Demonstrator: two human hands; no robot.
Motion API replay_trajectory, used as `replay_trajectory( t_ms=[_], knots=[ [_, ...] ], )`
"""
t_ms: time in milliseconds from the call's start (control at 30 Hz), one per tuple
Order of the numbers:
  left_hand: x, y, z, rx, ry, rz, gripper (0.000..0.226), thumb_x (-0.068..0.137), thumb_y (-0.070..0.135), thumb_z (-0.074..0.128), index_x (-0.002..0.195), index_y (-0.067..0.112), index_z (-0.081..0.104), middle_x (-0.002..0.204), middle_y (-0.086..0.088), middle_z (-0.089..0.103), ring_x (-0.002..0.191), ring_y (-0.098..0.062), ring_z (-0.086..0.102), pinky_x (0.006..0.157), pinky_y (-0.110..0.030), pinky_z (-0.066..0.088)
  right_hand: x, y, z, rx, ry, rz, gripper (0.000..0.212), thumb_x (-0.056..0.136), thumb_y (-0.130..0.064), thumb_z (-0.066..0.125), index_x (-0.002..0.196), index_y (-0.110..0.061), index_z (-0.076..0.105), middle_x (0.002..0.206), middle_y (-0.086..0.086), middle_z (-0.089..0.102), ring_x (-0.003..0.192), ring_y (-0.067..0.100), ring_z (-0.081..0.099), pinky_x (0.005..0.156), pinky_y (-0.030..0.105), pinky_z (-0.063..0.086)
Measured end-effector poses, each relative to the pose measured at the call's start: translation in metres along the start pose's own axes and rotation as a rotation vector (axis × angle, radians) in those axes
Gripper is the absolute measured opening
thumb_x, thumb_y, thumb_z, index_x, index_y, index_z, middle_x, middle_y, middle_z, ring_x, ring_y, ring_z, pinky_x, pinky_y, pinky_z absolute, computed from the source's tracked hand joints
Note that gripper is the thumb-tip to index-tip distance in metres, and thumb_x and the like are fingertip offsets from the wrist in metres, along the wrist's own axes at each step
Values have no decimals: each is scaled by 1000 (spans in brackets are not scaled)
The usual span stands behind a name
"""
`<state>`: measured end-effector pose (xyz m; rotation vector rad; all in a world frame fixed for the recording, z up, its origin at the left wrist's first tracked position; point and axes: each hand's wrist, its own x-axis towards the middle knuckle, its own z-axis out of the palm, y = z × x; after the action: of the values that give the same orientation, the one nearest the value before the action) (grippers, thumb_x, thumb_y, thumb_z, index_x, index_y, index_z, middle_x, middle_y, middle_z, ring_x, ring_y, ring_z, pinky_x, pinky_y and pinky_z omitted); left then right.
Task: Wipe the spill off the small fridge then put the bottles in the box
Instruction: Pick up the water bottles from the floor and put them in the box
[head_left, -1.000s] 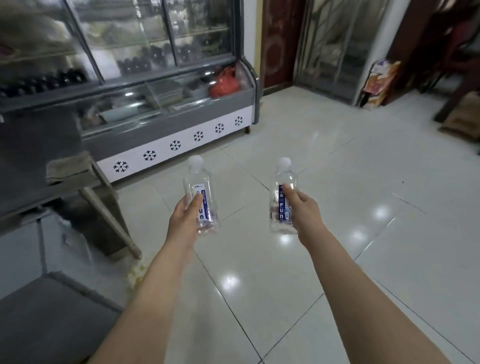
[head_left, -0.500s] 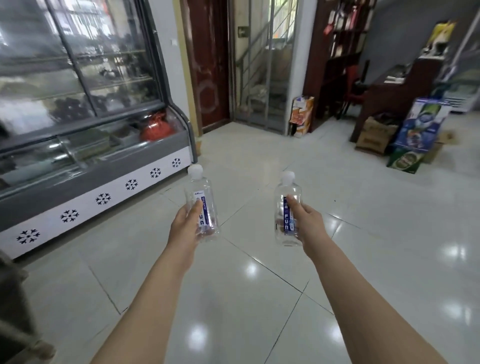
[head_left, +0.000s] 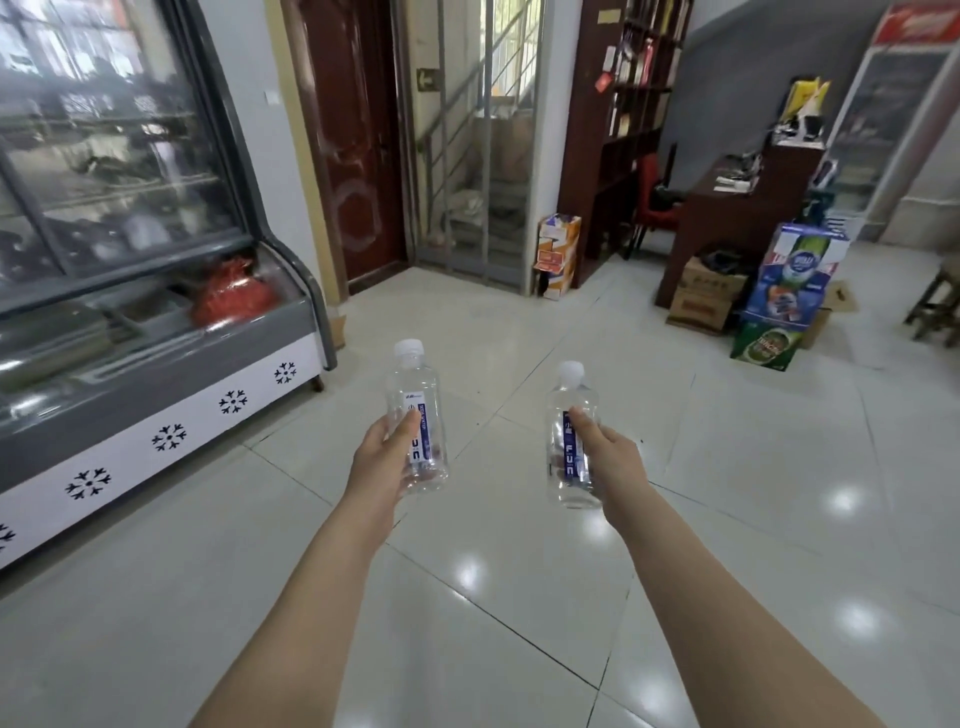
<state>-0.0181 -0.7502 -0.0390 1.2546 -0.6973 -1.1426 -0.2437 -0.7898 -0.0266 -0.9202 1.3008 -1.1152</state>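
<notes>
Two small clear plastic bottles with white screw caps and blue labels are held upright in the air above a glossy, pale tiled floor (head_left: 519, 582). The left bottle (head_left: 414, 395) is clasped by the left grip (head_left: 382, 457), a bare hand with thumb and fingers curled round the bottle's lower half. The right bottle (head_left: 570, 397) is clasped the same way by the right grip (head_left: 615, 462), with the thumb laid along the label. The bottles are apart and at about the same height, and both forearms are stretched forward.

To the left a glass-fronted display fridge (head_left: 156, 364) is seen. Its white base is printed with black snowflakes, and a red bag (head_left: 234, 291) lies behind its curved glass. Straight ahead a dark red door (head_left: 353, 145) and a barred metal gate (head_left: 478, 156) are set in the wall. To the right, beside a dark wooden worktop (head_left: 727, 208), a brown cardboard box (head_left: 704, 296), a blue printed carton (head_left: 797, 275) and a green box (head_left: 766, 348) are clustered on the floor.
</notes>
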Motion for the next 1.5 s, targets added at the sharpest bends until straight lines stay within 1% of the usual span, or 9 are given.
replay_trajectory(
  t_ms=[233,500,733,833,1033,1200,1267,1367,1500],
  knots=[
    [122,26,39,14,-47,18,34,89,38,57,118,20,56,98,-6,69,81,-23,65,65,-30,54,109,-31,31,55,9,-23,30,88,-37,64,91,-7,64,75,8,65,58,20,64,54,25,53],
    [261,18,104,6,-28,25,32,89,37,57,116,19,56,98,-5,69,80,-22,66,64,-30,51,268,-61,23,67,-14,-30,23,90,-35,62,85,-12,63,70,4,65,50,13,64,44,18,49],
    [382,19,181,25,110,44,35,89,36,58,118,17,55,103,-8,68,81,-24,67,69,-35,54,430,-99,14,57,-106,-13,32,87,-38,64,95,-8,67,80,8,67,67,23,64,68,33,54],
    [422,16,200,29,131,36,37,88,36,59,118,15,55,106,-11,68,83,-26,66,75,-40,55,483,-108,23,53,-155,10,31,87,-39,64,95,-9,66,84,10,68,71,25,65,69,33,55],
    [525,19,214,39,186,-4,27,89,39,58,110,21,57,94,-8,68,70,-21,63,47,-21,47,593,-121,53,28,-200,36,28,87,-38,64,92,-10,66,83,11,68,66,24,66,63,31,56],
    [638,19,220,0,213,-13,29,89,35,58,114,20,57,94,-5,68,73,-22,64,64,-31,54,703,-131,95,-18,-210,54,28,86,-39,65,92,-12,67,88,12,68,76,27,65,81,42,55],
    [683,21,222,-22,236,-34,30,89,35,58,115,20,56,96,-4,67,77,-23,64,70,-34,55,747,-138,115,-46,-215,71,28,86,-40,64,94,-14,67,92,12,68,79,27,66,80,40,55],
    [749,34,224,-3,244,-47,30,89,34,58,115,18,57,97,-7,68,76,-22,64,66,-32,55,807,-159,145,-56,-232,83,31,87,-42,62,101,-13,66,93,9,69,81,26,66,74,34,55],
    [822,54,227,30,263,-48,32,89,36,58,116,18,56,100,-9,68,75,-24,65,73,-39,54,873,-183,177,-42,-268,68,23,89,-40,61,94,-18,63,91,7,68,77,21,66,60,27,52]
  ],
)
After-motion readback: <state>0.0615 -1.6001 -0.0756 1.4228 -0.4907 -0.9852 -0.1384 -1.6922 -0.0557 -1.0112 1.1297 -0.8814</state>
